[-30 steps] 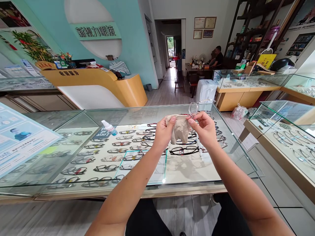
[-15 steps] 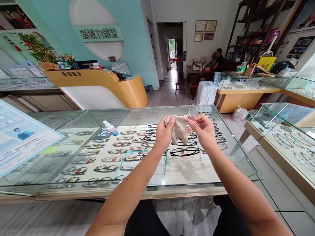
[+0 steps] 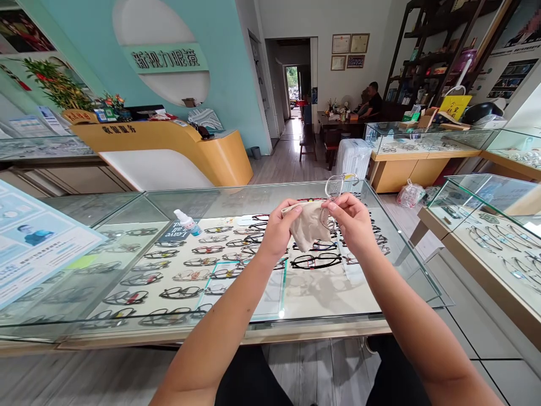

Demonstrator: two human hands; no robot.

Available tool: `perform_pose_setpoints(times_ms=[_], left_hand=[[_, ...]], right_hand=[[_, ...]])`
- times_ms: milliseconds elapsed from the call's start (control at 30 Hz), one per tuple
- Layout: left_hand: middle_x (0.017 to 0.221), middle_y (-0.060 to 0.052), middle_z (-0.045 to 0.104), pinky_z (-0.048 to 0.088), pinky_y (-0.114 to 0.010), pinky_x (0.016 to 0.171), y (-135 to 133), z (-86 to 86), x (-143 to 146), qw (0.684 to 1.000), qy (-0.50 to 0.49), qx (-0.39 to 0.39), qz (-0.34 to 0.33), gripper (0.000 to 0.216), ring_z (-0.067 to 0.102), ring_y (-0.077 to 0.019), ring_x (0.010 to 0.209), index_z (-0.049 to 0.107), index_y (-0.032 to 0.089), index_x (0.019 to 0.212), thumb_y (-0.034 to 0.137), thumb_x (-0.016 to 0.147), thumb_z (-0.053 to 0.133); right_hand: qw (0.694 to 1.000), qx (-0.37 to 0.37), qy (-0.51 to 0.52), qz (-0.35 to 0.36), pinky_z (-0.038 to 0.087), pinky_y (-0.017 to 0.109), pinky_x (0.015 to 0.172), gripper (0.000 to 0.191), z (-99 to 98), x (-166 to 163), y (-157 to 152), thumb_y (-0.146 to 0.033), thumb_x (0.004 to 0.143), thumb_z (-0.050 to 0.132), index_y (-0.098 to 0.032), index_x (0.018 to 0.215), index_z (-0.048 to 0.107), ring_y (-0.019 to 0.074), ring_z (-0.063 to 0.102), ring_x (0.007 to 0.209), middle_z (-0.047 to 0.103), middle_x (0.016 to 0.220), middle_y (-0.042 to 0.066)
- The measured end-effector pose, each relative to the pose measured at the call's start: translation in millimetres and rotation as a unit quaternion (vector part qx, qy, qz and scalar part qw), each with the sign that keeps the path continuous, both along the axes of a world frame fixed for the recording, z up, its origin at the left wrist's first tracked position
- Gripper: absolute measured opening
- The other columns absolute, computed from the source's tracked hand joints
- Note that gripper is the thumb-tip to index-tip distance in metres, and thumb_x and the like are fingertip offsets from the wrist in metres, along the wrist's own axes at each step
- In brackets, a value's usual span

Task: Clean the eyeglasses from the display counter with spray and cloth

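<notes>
My left hand [image 3: 275, 231] pinches a beige cleaning cloth [image 3: 308, 226] that hangs between both hands. My right hand [image 3: 353, 221] grips a pair of clear-framed glasses [image 3: 335, 188], one lens sticking up above its fingers, the other part pressed into the cloth. Both hands hover above the glass display counter [image 3: 236, 194], which holds several rows of spectacle frames under its top. A small spray bottle [image 3: 187, 221] lies on the glass to the left of my hands.
A printed leaflet stand [image 3: 38, 242] sits at the left edge of the counter. Another glass showcase [image 3: 490, 225] stands to the right, across a narrow aisle. A yellow reception desk [image 3: 169, 149] is behind. A person [image 3: 372, 99] sits at a far table.
Both hands have turned slightly with the cloth bunched more tightly between them; the glasses stay in my right hand at about the same height.
</notes>
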State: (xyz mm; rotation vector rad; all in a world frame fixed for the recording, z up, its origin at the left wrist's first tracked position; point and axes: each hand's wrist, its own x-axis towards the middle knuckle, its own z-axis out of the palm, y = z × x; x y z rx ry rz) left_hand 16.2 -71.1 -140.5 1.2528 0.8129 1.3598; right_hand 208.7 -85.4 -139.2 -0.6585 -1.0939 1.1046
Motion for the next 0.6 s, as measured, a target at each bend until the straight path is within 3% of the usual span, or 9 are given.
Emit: perform_pose_setpoints(times_ms=[200,400,600], left_hand=[[0.086,-0.003,0.069,0.041,-0.028,0.061,-5,22.0,-20,0.991,0.058,-0.03,-0.118,0.051,0.055,-0.017,0.069,0.077,0.021,0.096,0.069,0.082,0.086],[0.088,-0.005,0.073,0.043,-0.03,0.072,-7,25.6,-26,0.98,0.133,0.013,-0.144,0.039,0.061,-0.0195,0.079,0.081,0.021,0.09,0.059,0.087,0.088],[0.087,-0.006,0.074,0.046,-0.031,0.073,-6,26.6,-31,0.97,0.158,-0.002,-0.186,0.042,0.064,-0.0214,0.079,0.079,0.02,0.087,0.061,0.084,0.089]], right_hand=[[0.994,0.04,-0.063,0.079,0.06,0.036,0.081,0.037,10.7,10,-10,-0.051,0.08,0.1,-0.028,0.082,0.071,0.0227,0.079,0.095,0.084,0.092,0.002],[0.981,0.074,-0.106,0.147,0.062,0.037,0.084,0.03,14.2,9,-19,-0.045,0.087,0.096,-0.027,0.085,0.072,0.0221,0.079,0.093,0.083,0.093,0.004],[0.965,0.092,-0.152,0.193,0.062,0.039,0.087,0.023,11.3,10,-20,-0.04,0.092,0.092,-0.027,0.09,0.073,0.0222,0.078,0.095,0.082,0.097,0.004]])
